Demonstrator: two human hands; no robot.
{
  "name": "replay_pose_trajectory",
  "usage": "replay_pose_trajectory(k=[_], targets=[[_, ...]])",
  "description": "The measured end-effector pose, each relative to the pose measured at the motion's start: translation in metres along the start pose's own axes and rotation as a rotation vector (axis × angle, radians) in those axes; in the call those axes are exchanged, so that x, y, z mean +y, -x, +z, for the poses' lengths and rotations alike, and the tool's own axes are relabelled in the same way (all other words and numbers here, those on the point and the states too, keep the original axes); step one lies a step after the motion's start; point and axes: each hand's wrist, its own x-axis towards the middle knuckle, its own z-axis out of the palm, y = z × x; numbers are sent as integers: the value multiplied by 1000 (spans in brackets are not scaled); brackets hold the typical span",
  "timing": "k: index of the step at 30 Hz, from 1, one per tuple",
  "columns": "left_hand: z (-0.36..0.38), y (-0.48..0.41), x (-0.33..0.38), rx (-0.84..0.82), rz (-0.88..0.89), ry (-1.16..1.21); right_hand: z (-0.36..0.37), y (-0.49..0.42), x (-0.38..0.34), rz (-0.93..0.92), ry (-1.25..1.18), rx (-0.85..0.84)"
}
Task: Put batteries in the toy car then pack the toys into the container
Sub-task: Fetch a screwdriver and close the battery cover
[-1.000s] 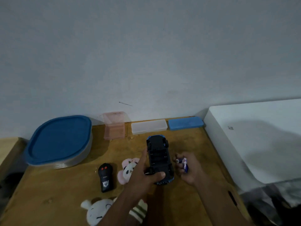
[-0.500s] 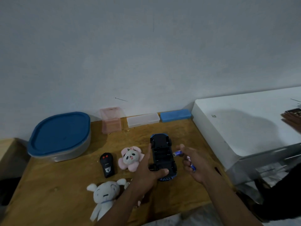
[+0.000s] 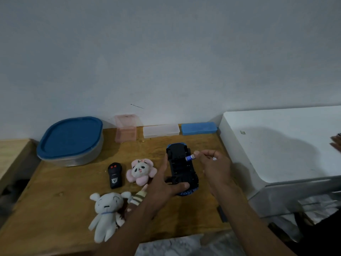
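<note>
Now, surface: wooden table against a grey wall, white cabinet at its right.
Edges: toy car upside down near the right edge; bare wood before the lidded container.
Left hand: grips the car's rear.
Right hand: pinches a battery.
Change: battery tip has come over the car's underside.

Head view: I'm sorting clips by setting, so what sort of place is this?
Probably a room in a home: a wooden table pushed against a plain wall, with a white soft toy and a lidded container on it.
</note>
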Motion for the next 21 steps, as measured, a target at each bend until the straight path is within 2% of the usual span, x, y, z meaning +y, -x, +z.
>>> replay_pose_trajectory(k=[8, 21], targets=[[11, 13, 1, 15, -26, -56, 0, 5, 24, -151, 176, -20], [-28, 9, 19, -23, -37, -87, 41, 22, 18, -203, 411, 88]])
